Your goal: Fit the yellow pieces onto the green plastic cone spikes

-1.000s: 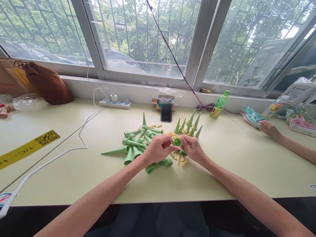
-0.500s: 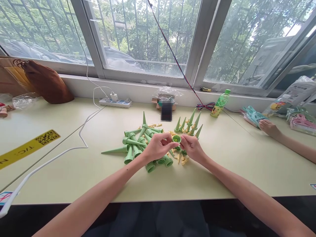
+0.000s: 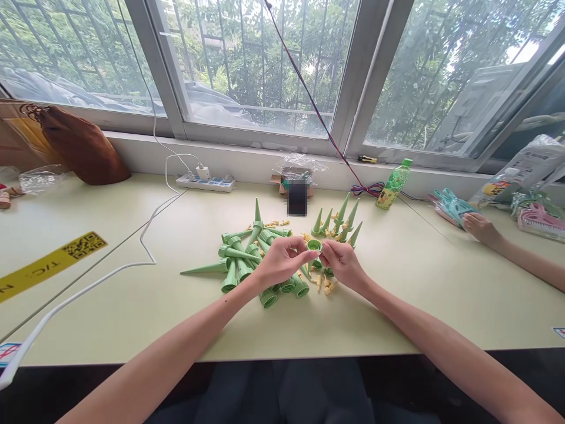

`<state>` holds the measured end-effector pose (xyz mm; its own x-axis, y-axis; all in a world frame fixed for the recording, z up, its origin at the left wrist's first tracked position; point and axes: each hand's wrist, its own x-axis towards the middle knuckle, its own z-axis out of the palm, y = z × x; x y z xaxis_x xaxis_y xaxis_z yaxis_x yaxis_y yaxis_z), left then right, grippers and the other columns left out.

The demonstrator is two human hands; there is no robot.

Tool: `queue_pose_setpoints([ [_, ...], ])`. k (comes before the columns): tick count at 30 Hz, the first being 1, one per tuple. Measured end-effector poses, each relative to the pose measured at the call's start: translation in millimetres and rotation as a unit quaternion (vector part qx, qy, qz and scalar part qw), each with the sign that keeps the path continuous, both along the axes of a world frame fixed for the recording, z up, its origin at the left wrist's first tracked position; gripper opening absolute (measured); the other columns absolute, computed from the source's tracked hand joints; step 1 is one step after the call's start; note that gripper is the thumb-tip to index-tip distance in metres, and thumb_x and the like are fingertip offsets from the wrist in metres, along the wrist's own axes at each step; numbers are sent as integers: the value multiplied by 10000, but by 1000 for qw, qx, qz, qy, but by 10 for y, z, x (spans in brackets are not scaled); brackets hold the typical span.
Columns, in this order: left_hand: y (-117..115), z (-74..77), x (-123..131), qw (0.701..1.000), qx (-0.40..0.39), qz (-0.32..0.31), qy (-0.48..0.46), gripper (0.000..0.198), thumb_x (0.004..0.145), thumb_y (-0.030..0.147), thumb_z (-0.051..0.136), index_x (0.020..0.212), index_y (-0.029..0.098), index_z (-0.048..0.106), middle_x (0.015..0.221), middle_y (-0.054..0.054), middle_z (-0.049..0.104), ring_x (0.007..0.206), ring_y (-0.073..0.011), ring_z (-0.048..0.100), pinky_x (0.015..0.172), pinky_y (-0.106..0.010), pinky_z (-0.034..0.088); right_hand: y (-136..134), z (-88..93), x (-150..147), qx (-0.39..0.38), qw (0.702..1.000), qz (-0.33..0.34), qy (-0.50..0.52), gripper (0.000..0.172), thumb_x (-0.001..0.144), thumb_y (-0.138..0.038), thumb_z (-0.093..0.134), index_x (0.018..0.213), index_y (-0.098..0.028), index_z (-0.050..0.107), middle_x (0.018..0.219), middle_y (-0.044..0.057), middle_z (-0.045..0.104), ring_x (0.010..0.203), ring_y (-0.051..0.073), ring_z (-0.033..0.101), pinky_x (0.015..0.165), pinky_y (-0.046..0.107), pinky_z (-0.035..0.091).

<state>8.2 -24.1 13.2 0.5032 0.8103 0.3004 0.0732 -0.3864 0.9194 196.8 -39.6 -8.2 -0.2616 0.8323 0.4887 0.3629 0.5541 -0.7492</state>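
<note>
Between my hands is a green plastic watering spike (image 3: 314, 245), its round threaded mouth turned up towards me. My left hand (image 3: 285, 259) is closed on the left side of it, thumb and fingers at the rim. At its right side, my right hand (image 3: 341, 261) pinches with thumb and forefinger; any small part inside that pinch is hidden. Left of and under my hands lies a pile of green spikes (image 3: 238, 253). Several spikes (image 3: 342, 215) stand point-up behind my right hand, with yellow valves on some. Loose yellow valves (image 3: 327, 287) lie just below my hands.
A blurred dark rectangle (image 3: 297, 198) stands at the back near a power strip (image 3: 206, 184). To the right are a green bottle (image 3: 394, 184) and another person's hand (image 3: 483, 228) on light-blue plastic items (image 3: 452, 203). A white cable (image 3: 95, 280) crosses the left side.
The watering spike's mouth has tipped slightly and shifted a little up and left. My right fingertips have moved slightly at its side; otherwise both hands stay in place.
</note>
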Motion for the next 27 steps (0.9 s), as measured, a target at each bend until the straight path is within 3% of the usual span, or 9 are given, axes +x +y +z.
queue_pose_setpoints([
  [7, -2, 5, -4, 999, -44, -3, 10, 405, 770, 476, 678, 630, 151, 480, 472, 62, 417, 385, -41, 357, 365, -173, 230, 2, -12, 0, 0, 1000, -4, 5, 478, 965, -500, 370, 603, -193, 422, 558, -12, 458, 536, 110, 427, 551, 250, 370],
  [16, 15, 27, -3, 987, -155, -43, -18, 498, 792, 589, 607, 618, 141, 476, 505, 36, 467, 337, -28, 357, 329, -169, 183, 6, -35, 4, 1, 1000, -6, 9, 446, 968, -471, 379, 621, -193, 419, 565, -14, 460, 541, 112, 450, 546, 250, 361],
  [27, 54, 16, -35, 973, -212, -80, -45, 468, 813, 548, 607, 632, 124, 527, 491, 25, 487, 308, -24, 342, 317, -176, 154, -10, -11, 0, 41, 998, -17, -45, 418, 983, -386, 377, 619, -187, 436, 573, -17, 459, 527, 102, 401, 557, 246, 335],
])
